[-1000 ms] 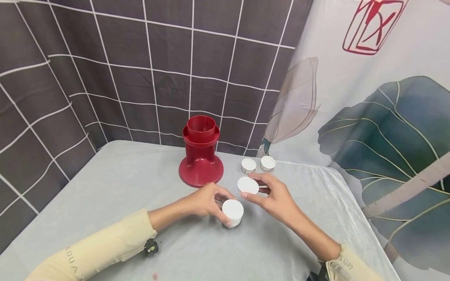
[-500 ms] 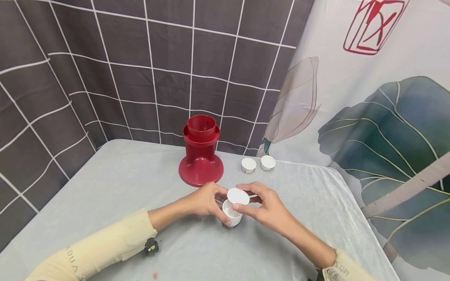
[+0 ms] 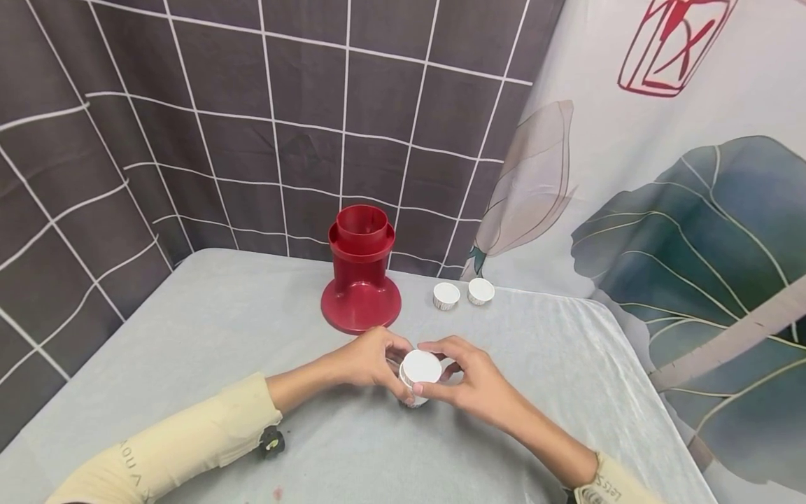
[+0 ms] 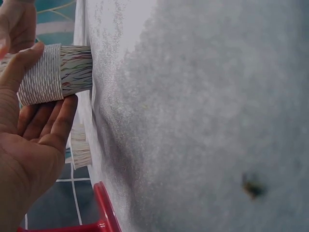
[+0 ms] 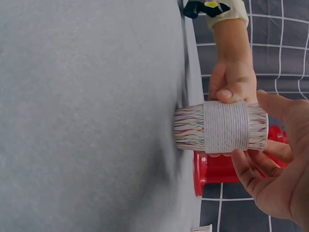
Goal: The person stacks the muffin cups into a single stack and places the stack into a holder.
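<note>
Before the stand (image 3: 360, 280), the stack (image 5: 226, 126) gripped by the left hand (image 3: 370, 360) is now heightened by the right hand's (image 3: 480, 376) pinched cup (image 3: 422, 366).

A red stand (image 3: 361, 276) rises from a wide round base near the table's (image 3: 208, 336) back edge, its top an open ring within a wider collar. A pale grey cover (image 3: 327, 448) drapes the table — a small pinkish spot (image 3: 277, 494) marks its front. Behind hangs a dark cloth (image 3: 245, 157) with a white grid; to the right, a white cloth (image 3: 598, 63) bears a pale bud (image 3: 535, 175), a blue-green leaf (image 3: 705, 217) and a red seal-like mark (image 3: 679, 49).
</note>
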### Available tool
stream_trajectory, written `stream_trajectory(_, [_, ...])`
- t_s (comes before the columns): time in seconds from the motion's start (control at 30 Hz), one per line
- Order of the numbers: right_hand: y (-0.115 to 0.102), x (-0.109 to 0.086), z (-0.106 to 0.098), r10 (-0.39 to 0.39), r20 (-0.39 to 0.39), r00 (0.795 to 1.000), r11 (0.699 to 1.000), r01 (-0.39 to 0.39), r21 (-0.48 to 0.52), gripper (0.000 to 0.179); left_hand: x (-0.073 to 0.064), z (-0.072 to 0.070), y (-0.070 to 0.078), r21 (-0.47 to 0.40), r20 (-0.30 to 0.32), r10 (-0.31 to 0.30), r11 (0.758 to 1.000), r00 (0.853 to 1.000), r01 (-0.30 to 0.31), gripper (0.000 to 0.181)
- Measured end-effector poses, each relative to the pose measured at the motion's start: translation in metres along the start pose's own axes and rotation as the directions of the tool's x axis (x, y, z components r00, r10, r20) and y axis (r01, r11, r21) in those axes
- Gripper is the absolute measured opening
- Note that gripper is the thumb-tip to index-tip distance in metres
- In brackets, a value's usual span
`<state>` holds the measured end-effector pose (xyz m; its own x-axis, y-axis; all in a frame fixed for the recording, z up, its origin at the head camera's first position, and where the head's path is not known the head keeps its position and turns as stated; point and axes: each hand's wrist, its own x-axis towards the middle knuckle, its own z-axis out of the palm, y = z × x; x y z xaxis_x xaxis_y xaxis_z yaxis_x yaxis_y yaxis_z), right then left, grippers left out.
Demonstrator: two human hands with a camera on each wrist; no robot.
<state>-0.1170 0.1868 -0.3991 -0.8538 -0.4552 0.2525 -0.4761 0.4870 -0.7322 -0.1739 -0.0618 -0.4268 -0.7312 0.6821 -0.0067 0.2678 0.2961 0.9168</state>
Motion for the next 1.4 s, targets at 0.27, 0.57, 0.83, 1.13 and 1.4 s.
stream_trajectory(0.27, [0.0045,-0.0010,0.0027,0.002,0.017,1.000,1.000,-0.002,0.016,0.043,0.0015,-0.0009,-0.0028,-0.038,0.012,-0.010,0.999,1.000,0.010,0.044])
stream_trajectory(0.57, [0.0052,0.0011,0.0023,0.008,0.022,1.000,1.000,-0.007,-0.029,0.031,0.0016,-0.0018,0.0008,-0.051,0.022,-0.023,0.998,1.000,0.024,0.044])
stream_trajectory(0.83, [0.0029,0.0029,0.0008,0.056,0.041,0.998,0.998,-0.054,-0.027,0.039,0.0026,-0.0004,0.0003,-0.062,0.016,-0.032,0.998,0.999,0.033,0.046])
stream_trajectory(1.13, [0.0007,0.0047,-0.0008,0.207,0.040,0.977,0.977,-0.208,0.035,0.044,0.0013,0.0000,0.0002,-0.058,0.012,-0.035,0.998,0.999,0.036,0.047])
stream_trajectory(1.4, [-0.0001,0.0064,-0.0015,0.224,0.050,0.973,0.973,-0.226,0.038,0.045,0.0006,0.0005,-0.0002,-0.049,0.013,-0.032,0.998,0.999,0.033,0.046])
